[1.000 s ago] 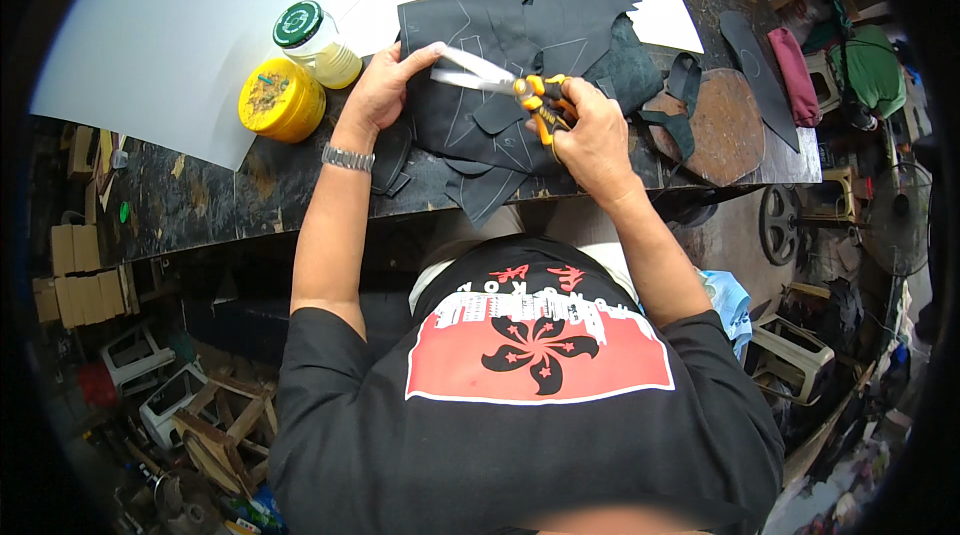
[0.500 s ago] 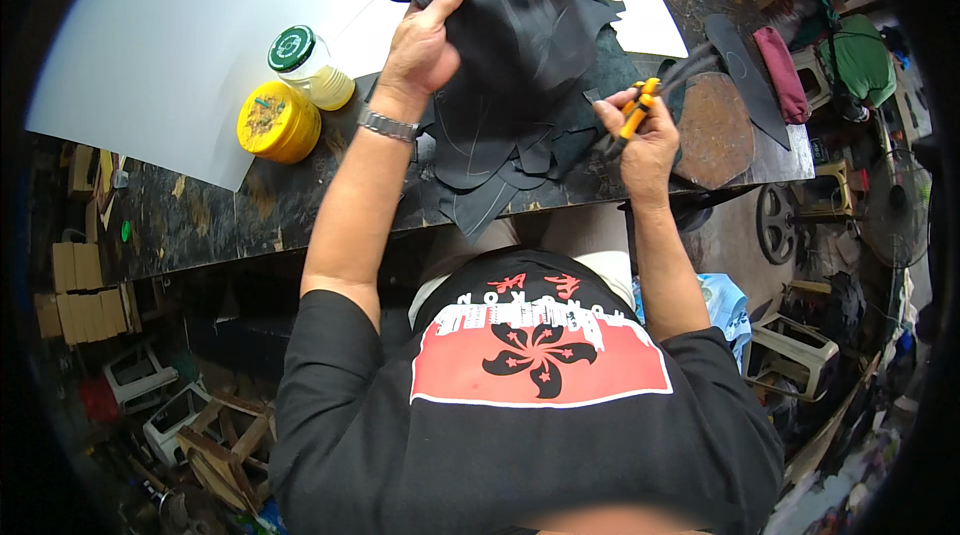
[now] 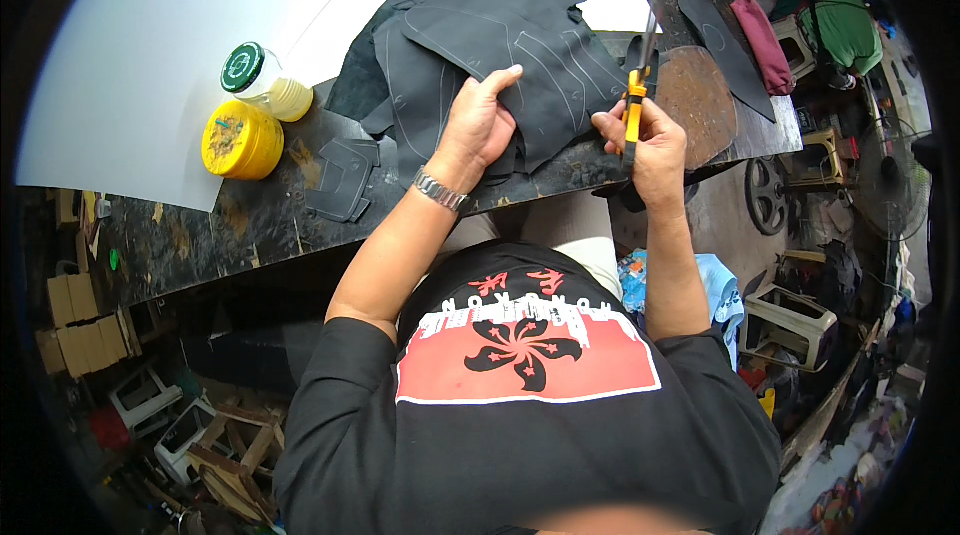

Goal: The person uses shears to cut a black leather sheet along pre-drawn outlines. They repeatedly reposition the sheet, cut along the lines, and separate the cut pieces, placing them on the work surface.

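Two bare hands reach over the workbench. The right hand (image 3: pixel 655 150) has its fingers clamped on the scissors (image 3: pixel 634 105), gripping yellow-and-black handles; the blades point away from the person, just past the right edge of the leather, and whether they are apart or together I cannot tell. On the left hand (image 3: pixel 480 127), the thumb is stretched out across the top of the leather and the other fingers curl beside it; whether they pinch the sheet I cannot tell.

Between and beyond the hands lies the black leather (image 3: pixel 545 55), heaped in overlapping layers and marked with pale outlines of shapes, its near part close to the bench edge.

A metal-banded watch (image 3: pixel 440 191) circles the left wrist. Left of that forearm, small cut black pieces (image 3: pixel 342 180) rest in an overlapping stack on the dark, scuffed workbench (image 3: pixel 235 247). Farther left stand a yellow tub (image 3: pixel 245 147) and, just behind it, a jar (image 3: pixel 283 97) with a green lid, both near a broad white sheet (image 3: pixel 140 55).

Right of the scissors is a rounded brown board (image 3: pixel 700 110), then a long black piece (image 3: pixel 728 53) and a maroon bundle (image 3: pixel 763 47). Below the bench, at right, are a spoked wheel (image 3: pixel 767 197) and a pale stool (image 3: pixel 795 320).
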Demonstrator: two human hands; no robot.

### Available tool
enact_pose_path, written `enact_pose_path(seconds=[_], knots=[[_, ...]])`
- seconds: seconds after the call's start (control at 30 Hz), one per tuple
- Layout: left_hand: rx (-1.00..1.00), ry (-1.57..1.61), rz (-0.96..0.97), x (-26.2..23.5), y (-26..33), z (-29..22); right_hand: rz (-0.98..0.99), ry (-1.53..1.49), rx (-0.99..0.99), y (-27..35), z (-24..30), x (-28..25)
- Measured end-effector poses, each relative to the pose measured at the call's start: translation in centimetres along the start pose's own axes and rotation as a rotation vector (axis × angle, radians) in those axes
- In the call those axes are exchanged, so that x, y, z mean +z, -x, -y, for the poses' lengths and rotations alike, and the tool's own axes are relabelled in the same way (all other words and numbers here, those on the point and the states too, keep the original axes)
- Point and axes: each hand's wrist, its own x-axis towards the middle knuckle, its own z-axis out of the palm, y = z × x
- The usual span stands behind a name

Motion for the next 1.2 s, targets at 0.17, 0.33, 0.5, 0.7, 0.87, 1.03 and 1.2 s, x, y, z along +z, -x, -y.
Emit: enact_pose_path(seconds=[0.17,0.33,0.5,0.7,0.87,1.03,1.2], knots=[[0.064,-0.179,-0.007,-0.2,2.1,-1.1,0.041,0.038,0.123,-0.2,-1.4,0.2],[0.222,-0.411,-0.058,-0.9,3.9,-1.7,0.032,-0.040,0.138,-0.4,-2.8,0.1],[0.313,-0.502,-0.061,-0.8,4.2,-1.5,-0.002,-0.107,0.157,-0.5,-3.1,-0.7],[0.311,-0.439,-0.059,0.0,4.7,-0.3,0.037,-0.270,0.268,0.2,-3.2,-2.2],[0.035,-0.308,-0.078,0.8,4.4,-0.2,0.065,-0.416,0.400,1.5,-3.4,-2.3],[-0.281,-0.254,0.035,2.1,1.7,-1.9,0.157,-0.406,0.547,2.8,-3.6,-1.5],[-0.410,-0.296,0.064,4.1,-0.3,-1.8,0.221,-0.361,0.583,3.3,-3.7,-0.7]])
